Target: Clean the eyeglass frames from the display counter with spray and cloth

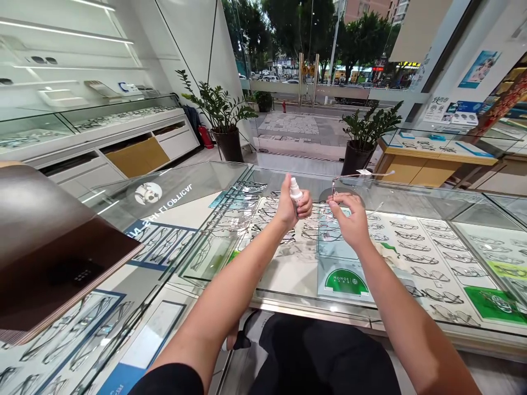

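My left hand (286,207) is wrapped round a small white spray bottle (294,188), held upright with its nozzle at the top, near my raised thumb. To the right of it, my right hand (353,224) pinches a pair of eyeglasses (333,188) between thumb and fingers. One thin temple arm of the glasses points off to the right; much of the frame is hidden or too thin to make out. Bottle and glasses are apart, both above the glass display counter (288,296). Below my right hand is a pale blue mat (325,274) with a green label.
Rows of eyeglasses (415,247) lie inside the counter. A dark brown panel (69,258) juts in at the left. Beyond the counter stand two potted plants (226,126), a fire extinguisher (206,137) and glass doors. Another display case (436,159) is at the right.
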`<state>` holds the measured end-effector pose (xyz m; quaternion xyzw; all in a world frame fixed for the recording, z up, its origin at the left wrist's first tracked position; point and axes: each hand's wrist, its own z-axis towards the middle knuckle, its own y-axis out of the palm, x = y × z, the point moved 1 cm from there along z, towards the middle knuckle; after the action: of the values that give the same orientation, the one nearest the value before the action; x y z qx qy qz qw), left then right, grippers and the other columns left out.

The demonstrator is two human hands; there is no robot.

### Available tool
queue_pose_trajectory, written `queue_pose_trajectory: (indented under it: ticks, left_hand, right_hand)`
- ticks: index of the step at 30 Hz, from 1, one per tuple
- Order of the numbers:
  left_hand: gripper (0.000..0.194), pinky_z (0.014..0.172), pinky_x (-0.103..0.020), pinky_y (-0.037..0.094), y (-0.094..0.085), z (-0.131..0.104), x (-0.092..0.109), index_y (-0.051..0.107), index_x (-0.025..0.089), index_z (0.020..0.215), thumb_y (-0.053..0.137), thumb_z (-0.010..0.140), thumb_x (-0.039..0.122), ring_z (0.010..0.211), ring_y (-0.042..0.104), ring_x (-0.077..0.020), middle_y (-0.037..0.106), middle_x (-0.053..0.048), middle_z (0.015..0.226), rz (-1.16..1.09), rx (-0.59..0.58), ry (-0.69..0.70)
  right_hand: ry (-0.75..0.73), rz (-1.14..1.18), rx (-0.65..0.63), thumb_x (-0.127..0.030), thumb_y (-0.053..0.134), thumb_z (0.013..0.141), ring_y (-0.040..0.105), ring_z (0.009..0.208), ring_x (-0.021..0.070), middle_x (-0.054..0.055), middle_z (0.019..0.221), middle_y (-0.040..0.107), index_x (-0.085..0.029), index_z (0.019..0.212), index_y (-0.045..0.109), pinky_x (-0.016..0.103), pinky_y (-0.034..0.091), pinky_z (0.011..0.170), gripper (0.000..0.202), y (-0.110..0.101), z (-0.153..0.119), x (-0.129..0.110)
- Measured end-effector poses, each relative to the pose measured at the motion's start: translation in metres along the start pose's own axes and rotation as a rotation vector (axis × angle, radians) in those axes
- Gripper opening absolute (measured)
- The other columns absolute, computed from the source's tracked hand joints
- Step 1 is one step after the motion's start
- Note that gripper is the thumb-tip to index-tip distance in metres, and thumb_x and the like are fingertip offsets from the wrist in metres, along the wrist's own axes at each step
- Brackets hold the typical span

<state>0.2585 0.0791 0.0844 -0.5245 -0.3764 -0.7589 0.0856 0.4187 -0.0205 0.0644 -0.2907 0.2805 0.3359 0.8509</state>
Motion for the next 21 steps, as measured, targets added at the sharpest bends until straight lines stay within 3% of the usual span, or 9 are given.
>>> queue_pose_trajectory:
  ticks: [5,11,18,21]
  left_hand:
    - [0.085,0.039,-0.025,0.017,0.0009,-0.0006,0.0015,0.035,0.023,0.046,0.029,0.085,0.098,0.032,0.023,-0.0073,0.023,0.005,0.039,-0.020,0.000,0.023]
    - [0.082,0.041,-0.025,0.027,-0.0033,0.0020,0.0015,0.041,0.022,0.047,0.037,0.088,0.092,0.034,0.032,-0.0090,0.031,0.003,0.040,-0.045,0.005,0.030]
    - [0.083,0.039,-0.026,0.022,-0.0014,-0.0013,0.0044,0.033,0.023,0.045,0.029,0.086,0.096,0.032,0.022,-0.0076,0.020,0.006,0.038,-0.088,-0.032,-0.028]
    - [0.083,0.041,-0.027,0.022,0.0009,-0.0010,0.0035,0.030,0.025,0.046,0.023,0.084,0.098,0.033,0.020,-0.0080,0.017,0.006,0.039,-0.027,0.015,-0.003]
  right_hand:
    - [0.003,-0.011,-0.021,-0.041,0.067,0.100,0.066,0.112,0.0287,0.006,0.108,0.081,-0.028,0.096,0.077,0.050,0.043,0.107,0.017,0.0026,-0.0018,0.0018]
    - [0.011,0.003,-0.026,-0.041,0.068,0.100,0.068,0.111,0.0281,0.007,0.108,0.081,-0.027,0.095,0.077,0.049,0.043,0.105,0.017,0.0013,-0.0009,-0.0003]
    - [0.032,0.031,-0.059,-0.043,0.067,0.099,0.067,0.110,0.0276,0.005,0.107,0.081,-0.027,0.094,0.076,0.048,0.043,0.105,0.019,0.0015,-0.0010,-0.0030]
    - [0.059,0.040,-0.072,-0.045,0.067,0.099,0.066,0.112,0.0279,0.006,0.108,0.081,-0.028,0.094,0.077,0.049,0.043,0.106,0.020,0.0020,-0.0014,-0.0028]
